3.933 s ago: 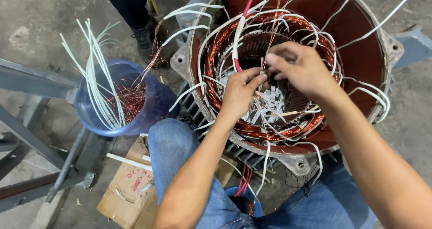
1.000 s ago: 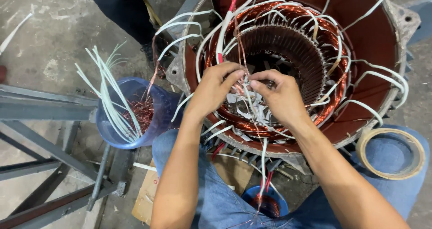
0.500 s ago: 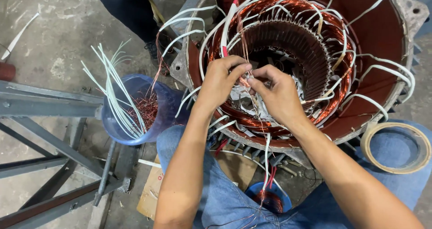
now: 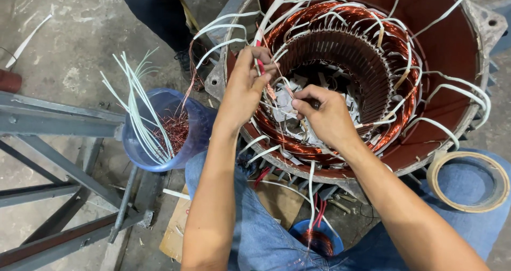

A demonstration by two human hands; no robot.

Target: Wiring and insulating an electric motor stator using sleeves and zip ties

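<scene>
Both hands pinched on copper winding wires (image 4: 277,98) at stator's (image 4: 452,52) near rim.
Left hand (image 4: 245,87) gripping upper strands, right hand (image 4: 324,116) just beside, lower; blue bucket (image 4: 194,127) off left.

We see glossy copper windings (image 4: 340,31) at 12 o'clock inside a matt red-painted metal housing (image 4: 452,42). A translucent blue plastic bucket (image 4: 197,127) at 9 o'clock holds smooth white sleeves (image 4: 139,111); the floor (image 4: 80,47) is rough concrete.

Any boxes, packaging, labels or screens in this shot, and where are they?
Flattened cardboard: on the floor under the person's legs, brown, mostly hidden.
Blue plastic tub: left of the left hand, round, holding copper scrap and white strips.
No screens, signs or labels show.
</scene>
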